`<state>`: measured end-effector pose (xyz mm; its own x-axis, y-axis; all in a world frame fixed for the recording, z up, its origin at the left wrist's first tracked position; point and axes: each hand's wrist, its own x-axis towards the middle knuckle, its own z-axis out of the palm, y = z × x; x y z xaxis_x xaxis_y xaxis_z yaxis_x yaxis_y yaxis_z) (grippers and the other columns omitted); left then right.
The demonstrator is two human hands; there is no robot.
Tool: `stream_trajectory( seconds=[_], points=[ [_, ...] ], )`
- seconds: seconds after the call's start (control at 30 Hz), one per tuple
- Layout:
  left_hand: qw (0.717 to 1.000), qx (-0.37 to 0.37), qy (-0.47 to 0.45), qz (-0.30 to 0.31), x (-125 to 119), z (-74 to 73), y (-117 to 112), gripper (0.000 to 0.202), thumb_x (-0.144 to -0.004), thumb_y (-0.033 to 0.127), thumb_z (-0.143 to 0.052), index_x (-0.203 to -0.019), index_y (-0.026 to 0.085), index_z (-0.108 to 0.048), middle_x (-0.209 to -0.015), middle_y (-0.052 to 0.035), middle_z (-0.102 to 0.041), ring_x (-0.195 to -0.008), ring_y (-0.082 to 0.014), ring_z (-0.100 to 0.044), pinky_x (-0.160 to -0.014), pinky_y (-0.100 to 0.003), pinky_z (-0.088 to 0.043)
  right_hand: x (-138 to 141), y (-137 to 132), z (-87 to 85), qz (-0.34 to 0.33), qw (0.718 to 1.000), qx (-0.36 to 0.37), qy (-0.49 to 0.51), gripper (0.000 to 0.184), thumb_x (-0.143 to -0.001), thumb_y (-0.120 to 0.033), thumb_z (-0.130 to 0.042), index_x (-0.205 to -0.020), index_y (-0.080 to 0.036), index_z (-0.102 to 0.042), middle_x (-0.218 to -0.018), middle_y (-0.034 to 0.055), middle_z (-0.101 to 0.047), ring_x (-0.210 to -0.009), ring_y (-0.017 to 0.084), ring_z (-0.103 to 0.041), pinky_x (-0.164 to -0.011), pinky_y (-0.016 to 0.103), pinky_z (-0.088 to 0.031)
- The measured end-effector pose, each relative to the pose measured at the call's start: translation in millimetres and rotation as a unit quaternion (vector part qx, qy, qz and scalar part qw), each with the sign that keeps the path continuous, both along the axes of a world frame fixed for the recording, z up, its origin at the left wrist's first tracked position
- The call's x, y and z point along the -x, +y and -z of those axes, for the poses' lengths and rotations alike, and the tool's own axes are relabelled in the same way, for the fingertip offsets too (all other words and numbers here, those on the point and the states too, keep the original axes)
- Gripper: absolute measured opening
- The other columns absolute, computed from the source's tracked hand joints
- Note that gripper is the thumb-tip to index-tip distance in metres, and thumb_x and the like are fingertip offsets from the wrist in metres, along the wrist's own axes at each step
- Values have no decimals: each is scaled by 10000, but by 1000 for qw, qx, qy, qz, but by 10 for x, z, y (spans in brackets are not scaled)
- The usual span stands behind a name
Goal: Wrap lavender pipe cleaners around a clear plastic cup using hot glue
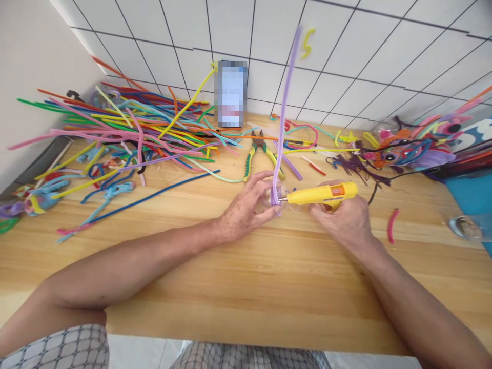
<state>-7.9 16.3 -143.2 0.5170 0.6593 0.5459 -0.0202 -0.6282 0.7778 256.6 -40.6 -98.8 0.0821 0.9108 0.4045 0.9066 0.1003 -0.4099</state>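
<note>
Left hand [248, 205] pinches a purple pipe cleaner [285, 100], right hand [349, 220] grips a yellow glue gun [315, 195] right of it, pliers [259, 144] behind it.

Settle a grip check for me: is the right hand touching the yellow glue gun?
Touching. The head view shows the right hand wrapped around the grip end of the yellow glue gun.

Phone [231, 97] upright before white tiled wall [230, 31]. Yellow-and-green pliers [260, 145] lying splayed on wooden tabletop [230, 302]. Heap of many-coloured pipe cleaners [154, 129] at far left; short curved pinkish-red piece [391, 226] at right.
</note>
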Motion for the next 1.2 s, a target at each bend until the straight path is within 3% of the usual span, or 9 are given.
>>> stream_trajectory(
  seconds=[0.2,0.57,0.7,0.87,1.03,1.2],
  points=[
    [998,60,1,5,-2,-23,-40,298,-1049,318,-727,-1318,293,-601,-1571,-141,-589,-1659,-307,-420,-1218,-544,-583,-3,4,46,-2,999,-18,-27,266,-739,-315,-665,-992,-256,-725,-882,84,-827,-793,319,-793,-794,447,-647],
    [999,35,-12,2,19,-7,-21,196,-1036,275,-757,-1174,289,-618,-1397,-105,-689,-1600,-302,-499,-1267,-598,-532,-13,-1,80,0,997,-48,-58,246,-753,-265,-636,-993,-270,-687,-828,53,-794,-713,289,-761,-700,404,-626],
    [999,39,-11,7,29,-28,-27,180,-1039,292,-764,-1127,271,-608,-1479,-125,-646,-1612,-297,-494,-1260,-583,-544,-7,6,61,-23,995,-66,-72,270,-733,-257,-619,-985,-258,-716,-834,61,-811,-695,284,-761,-684,395,-622],
    [997,74,-26,14,15,-4,-35,359,-1027,333,-790,-1318,293,-583,-1623,-139,-523,-1646,-294,-452,-1160,-493,-634,-14,23,22,-35,993,-73,-84,288,-717,-256,-615,-973,-237,-747,-821,67,-822,-667,269,-753,-660,373,-618],
    [998,55,-6,7,27,-1,-29,477,-1018,298,-798,-1448,322,-592,-1552,-128,-595,-1651,-300,-437,-1291,-564,-519,-5,36,11,-45,992,-79,-84,325,-711,-240,-599,-997,-223,-753,-818,58,-816,-693,261,-765,-659,351,-617],
    [998,53,-13,20,38,-39,-36,283,-1037,291,-770,-1300,307,-664,-1388,-99,-704,-1618,-292,-490,-1352,-604,-427,-3,37,13,-42,993,-70,-88,312,-702,-238,-609,-981,-231,-749,-783,53,-789,-672,262,-745,-647,358,-606]
  ],
)
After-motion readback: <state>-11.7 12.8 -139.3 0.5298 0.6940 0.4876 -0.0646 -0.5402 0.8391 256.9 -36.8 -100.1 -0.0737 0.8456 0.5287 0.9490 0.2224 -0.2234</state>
